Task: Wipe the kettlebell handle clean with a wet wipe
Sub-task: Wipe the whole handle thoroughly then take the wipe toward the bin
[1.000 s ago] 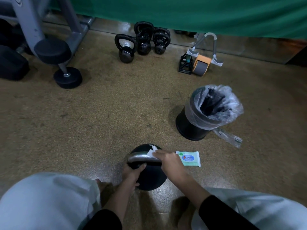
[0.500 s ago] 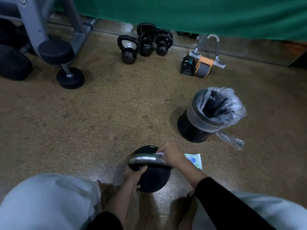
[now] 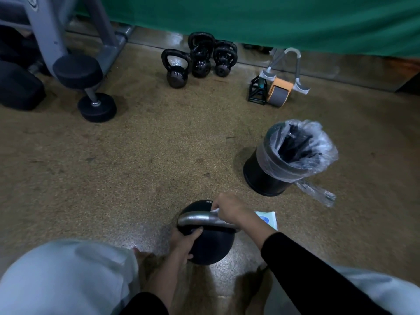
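A black kettlebell (image 3: pixel 211 248) with a silver handle (image 3: pixel 195 218) stands on the floor between my knees. My left hand (image 3: pixel 184 243) grips the ball's near left side, thumb under the handle. My right hand (image 3: pixel 229 209) is closed over the handle's right end, pressing a white wet wipe (image 3: pixel 214 211) against it; only a corner of the wipe shows. The wet wipe pack (image 3: pixel 268 218) lies on the floor just right of the kettlebell, partly hidden behind my right wrist.
A black bin with a clear liner (image 3: pixel 286 158) stands to the right, further out. Three small black kettlebells (image 3: pixel 200 60) sit by the green curtain (image 3: pixel 272 19). A dumbbell (image 3: pixel 88 87) and machine frame (image 3: pixel 45 30) are at far left, an ab roller (image 3: pixel 278 92) at far right.
My right hand with the wipe has slid along the handle from its middle toward the right end, covering more of the pack. The left hand stays on the ball.
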Action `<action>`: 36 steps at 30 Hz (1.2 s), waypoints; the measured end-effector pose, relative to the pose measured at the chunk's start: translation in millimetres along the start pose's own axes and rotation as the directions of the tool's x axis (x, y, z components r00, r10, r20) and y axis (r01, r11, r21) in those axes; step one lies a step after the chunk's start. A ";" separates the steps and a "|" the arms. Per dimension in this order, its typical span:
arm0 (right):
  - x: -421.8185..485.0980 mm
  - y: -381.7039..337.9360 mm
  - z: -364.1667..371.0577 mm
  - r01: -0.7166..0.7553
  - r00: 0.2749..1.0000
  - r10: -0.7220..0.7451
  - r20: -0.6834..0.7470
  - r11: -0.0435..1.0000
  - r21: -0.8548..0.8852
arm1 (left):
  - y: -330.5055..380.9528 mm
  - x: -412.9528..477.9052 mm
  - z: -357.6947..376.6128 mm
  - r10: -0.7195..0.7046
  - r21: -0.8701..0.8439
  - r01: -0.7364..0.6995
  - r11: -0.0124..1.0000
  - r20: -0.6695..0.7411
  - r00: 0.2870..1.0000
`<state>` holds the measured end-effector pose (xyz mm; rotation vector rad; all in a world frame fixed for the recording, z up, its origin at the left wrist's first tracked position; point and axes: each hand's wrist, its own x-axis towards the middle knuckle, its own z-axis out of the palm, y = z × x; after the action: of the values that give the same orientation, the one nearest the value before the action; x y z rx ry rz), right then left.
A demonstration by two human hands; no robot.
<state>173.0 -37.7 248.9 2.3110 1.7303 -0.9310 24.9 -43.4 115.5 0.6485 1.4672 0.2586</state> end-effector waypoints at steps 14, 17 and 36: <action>2.0 -0.3 9.7 0.032 0.999 -0.031 -0.023 0.998 0.046 | 2.5 -2.8 -0.8 -0.011 0.011 0.012 1.000 -0.003 1.000; -8.0 5.0 23.6 0.070 0.993 -0.069 -0.096 0.998 0.008 | 2.0 -1.8 -0.9 -0.011 0.017 0.011 1.000 -0.005 1.000; -29.6 -8.0 54.0 -0.013 0.932 -0.002 -0.363 0.999 -0.039 | 1.8 -2.3 1.2 -0.029 0.015 0.030 0.999 -0.030 0.999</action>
<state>139.2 -82.9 223.1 2.5869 1.8444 -0.4778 26.2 -43.5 118.5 0.6373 1.5074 0.2349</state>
